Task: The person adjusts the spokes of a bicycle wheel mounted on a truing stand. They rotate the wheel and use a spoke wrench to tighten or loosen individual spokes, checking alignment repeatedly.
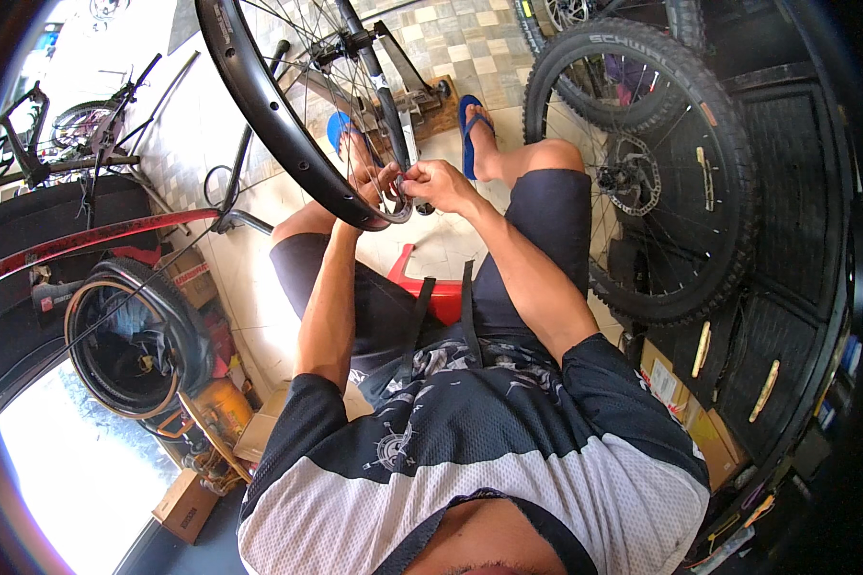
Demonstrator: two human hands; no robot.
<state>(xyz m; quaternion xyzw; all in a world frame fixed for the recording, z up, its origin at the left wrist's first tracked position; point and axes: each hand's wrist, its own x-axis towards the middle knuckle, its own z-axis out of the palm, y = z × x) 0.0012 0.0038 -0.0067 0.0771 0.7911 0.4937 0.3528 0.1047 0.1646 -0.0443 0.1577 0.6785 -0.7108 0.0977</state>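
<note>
A black wheel rim (259, 110) with spokes stands tilted in front of me, its hub (353, 43) near the top, in a metal stand (410, 77). My left hand (374, 187) is at the rim's lower inner side, fingers curled among the spokes, partly hidden by the rim. My right hand (436, 185) pinches at the same spot just to the right, close to a silver upright part; what is between the fingertips is too small to make out. Both hands nearly touch. My feet in blue flip-flops (470, 139) flank the stand's wooden base (441, 115), and I sit over a red seat (412, 287).
At the right, knobby-tyred wheels (728, 192) lean by dark panels. At the left are a red bike frame tube (96, 240), bike parts (96, 125), stacked tyres (91, 335) and cardboard boxes (184, 503). More cardboard (709, 431) lies at the lower right.
</note>
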